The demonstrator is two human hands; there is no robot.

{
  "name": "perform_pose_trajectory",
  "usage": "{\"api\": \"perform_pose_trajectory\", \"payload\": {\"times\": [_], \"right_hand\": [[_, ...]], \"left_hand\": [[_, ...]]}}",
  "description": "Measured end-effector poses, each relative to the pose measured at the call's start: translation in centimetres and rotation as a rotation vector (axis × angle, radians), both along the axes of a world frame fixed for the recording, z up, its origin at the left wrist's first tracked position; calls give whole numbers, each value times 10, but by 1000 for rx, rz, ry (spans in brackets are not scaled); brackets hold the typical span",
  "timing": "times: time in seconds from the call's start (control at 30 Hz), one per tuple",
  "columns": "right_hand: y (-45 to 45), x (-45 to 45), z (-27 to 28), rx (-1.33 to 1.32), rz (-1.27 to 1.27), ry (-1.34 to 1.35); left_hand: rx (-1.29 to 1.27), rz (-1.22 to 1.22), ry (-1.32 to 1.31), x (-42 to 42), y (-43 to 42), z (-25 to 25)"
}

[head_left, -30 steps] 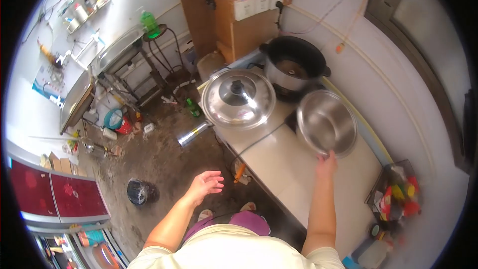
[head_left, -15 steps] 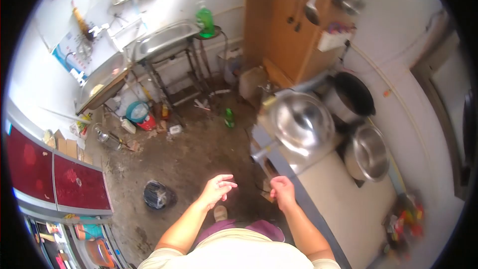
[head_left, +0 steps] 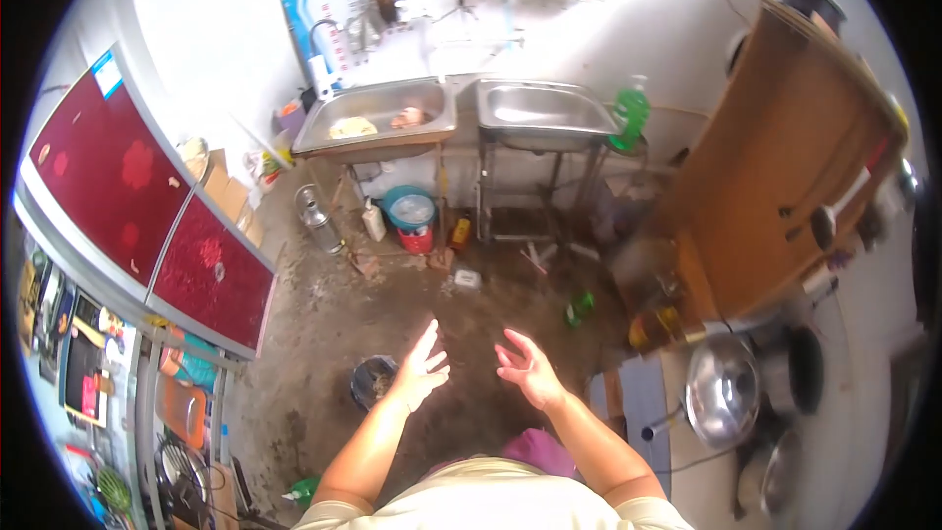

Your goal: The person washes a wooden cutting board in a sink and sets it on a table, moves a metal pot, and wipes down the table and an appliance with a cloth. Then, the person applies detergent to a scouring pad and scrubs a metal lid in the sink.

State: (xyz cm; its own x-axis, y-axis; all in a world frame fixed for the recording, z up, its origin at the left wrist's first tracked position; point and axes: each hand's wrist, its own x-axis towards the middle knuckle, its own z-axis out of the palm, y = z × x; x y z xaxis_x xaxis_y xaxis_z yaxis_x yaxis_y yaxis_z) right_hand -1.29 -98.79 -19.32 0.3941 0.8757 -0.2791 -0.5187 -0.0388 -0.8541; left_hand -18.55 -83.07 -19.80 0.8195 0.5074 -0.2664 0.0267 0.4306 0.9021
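My left hand (head_left: 420,373) is raised over the floor with fingers apart, holding nothing, just above and right of a black-lined bin (head_left: 373,381). Opposite it, my right hand (head_left: 530,369) is also empty, its fingers spread. Two metal sinks stand ahead: the left one (head_left: 319,128) has pale and pinkish items in it, and the right one (head_left: 545,103) is beside a large green bottle (head_left: 630,116). At the lower right, a shiny lidded pan (head_left: 723,391) rests on the counter near a dark pot (head_left: 805,371) and a steel pot (head_left: 782,471).
A red-doored refrigerator (head_left: 128,162) is on the left, above shelves of kitchen items. A wooden cabinet (head_left: 775,167) stands at the right. On the floor are a blue basin (head_left: 407,204) in a red bucket, a metal canister (head_left: 319,221) and a green bottle (head_left: 580,309).
My right hand has let go of the steel pot's rim and moved left, its fingers now spread. The view has turned left, bringing the sinks to the centre and the counter to the lower right.
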Motion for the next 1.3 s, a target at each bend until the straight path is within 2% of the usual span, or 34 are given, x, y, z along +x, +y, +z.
{"api": "perform_pose_trajectory", "payload": {"times": [0.17,0.27,0.33,0.37,0.57,0.67,0.7,0.8,0.83,0.97,1.07,1.1,1.2,1.3], "right_hand": [[80,39,-14,71,-30,-29],[132,79,-18,89,-26,-24],[173,114,-26,148,17,-19],[194,132,-14,52,44,17],[328,219,7,55,182,-172],[400,241,22,65,246,-212],[424,246,26,81,257,-232],[497,257,38,118,270,-315],[520,259,41,120,267,-343],[617,266,44,100,259,-478],[695,264,28,49,324,-596],[721,257,18,17,322,-564],[795,237,0,-78,518,-1097],[852,225,-54,-216,619,-1314]], "left_hand": [[-61,99,-77,27,53,-17],[54,144,-37,67,96,10],[111,203,-51,93,132,11],[139,234,-62,109,150,14],[100,433,-101,179,255,33],[195,515,-22,192,305,34],[71,563,-121,193,324,35],[-27,627,-98,193,394,52],[40,682,-97,197,422,47],[-36,744,-137,199,545,53],[-113,751,-222,203,639,28],[-160,762,-218,203,659,22],[-265,776,-180,205,717,17],[-337,737,-105,196,754,14]]}}
